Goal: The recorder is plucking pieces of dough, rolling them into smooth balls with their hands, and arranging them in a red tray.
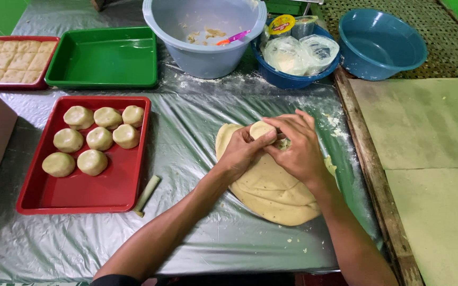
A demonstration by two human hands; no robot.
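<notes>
Both hands, left and right, clasp a dough ball between curled fingertips, above the dough slab.

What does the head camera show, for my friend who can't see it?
Two hands, left hand and right hand, shape a dough ball over a big dough slab. A red tray holds eight dough balls.

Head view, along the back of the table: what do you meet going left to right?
Red tray of flat squares → green tray → pale mixing bowl → dark blue bowl of bags → teal basin.
</notes>
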